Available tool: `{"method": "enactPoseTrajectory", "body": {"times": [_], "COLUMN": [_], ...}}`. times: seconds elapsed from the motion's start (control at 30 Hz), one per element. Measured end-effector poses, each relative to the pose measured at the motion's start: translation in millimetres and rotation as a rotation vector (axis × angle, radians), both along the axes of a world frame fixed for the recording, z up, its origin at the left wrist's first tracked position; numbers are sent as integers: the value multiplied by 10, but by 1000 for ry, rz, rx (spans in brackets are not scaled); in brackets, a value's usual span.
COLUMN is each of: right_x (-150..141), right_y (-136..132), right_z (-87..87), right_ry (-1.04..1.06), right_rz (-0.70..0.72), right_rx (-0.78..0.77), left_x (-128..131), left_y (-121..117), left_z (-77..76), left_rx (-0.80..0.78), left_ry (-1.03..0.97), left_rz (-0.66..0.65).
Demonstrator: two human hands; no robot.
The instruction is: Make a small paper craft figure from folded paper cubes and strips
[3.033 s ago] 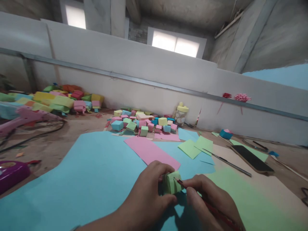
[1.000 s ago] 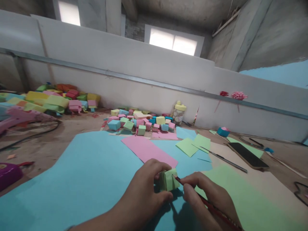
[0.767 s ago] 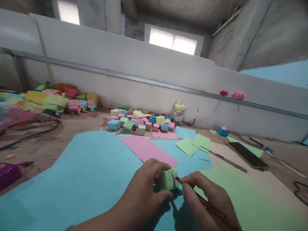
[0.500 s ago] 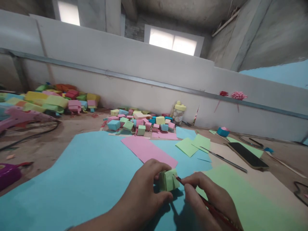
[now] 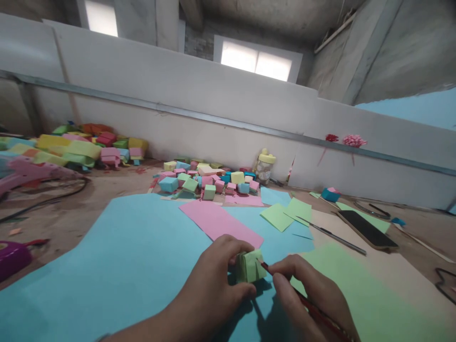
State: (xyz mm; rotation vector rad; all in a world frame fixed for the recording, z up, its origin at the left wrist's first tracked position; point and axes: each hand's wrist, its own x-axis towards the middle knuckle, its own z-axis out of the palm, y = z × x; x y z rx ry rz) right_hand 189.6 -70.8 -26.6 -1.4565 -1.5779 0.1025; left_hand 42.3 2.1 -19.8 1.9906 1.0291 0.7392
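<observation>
A small light green paper box (image 5: 252,266) is gripped between the thumb and fingers of my left hand (image 5: 217,275), just over a large blue paper sheet (image 5: 135,256). My right hand (image 5: 309,289) is closed around a dark red pencil (image 5: 302,298), whose tip meets the face of the box turned to the right. Whether it has left a mark is too small to tell. Behind my left hand lies a pink paper strip (image 5: 221,221). Two green paper pieces (image 5: 280,217) rest beyond my right hand, with a thin metal tool (image 5: 335,239) partly over them.
Several small paper boxes (image 5: 209,192) are heaped by the wall, near a yellow-lidded jar (image 5: 265,167). A phone (image 5: 366,230) lies at right. On the left are a pink glue gun (image 5: 32,172) with its cord, a purple tape measure (image 5: 14,259) and larger paper pieces (image 5: 81,149).
The whole view has shifted slightly since three seconds ago. My left hand keeps its hold on the box, while the pencil tip makes small movements at its face.
</observation>
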Motion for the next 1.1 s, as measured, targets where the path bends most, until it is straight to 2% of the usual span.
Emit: {"method": "enactPoseTrajectory", "body": {"times": [0.63,0.8,1.1], "right_x": [10,6,17], "right_y": [3,0,-37], "right_z": [4,-7,-29], "right_ry": [-45,-53,-77], "right_rz": [4,22,-13], "right_rx": [4,68,36], "left_x": [2,9,4], "left_y": [5,16,11], "left_z": [-10,-12,-3], "left_rx": [6,12,-7], "left_ry": [9,11,0], "left_rz": [-7,-3,-8]}}
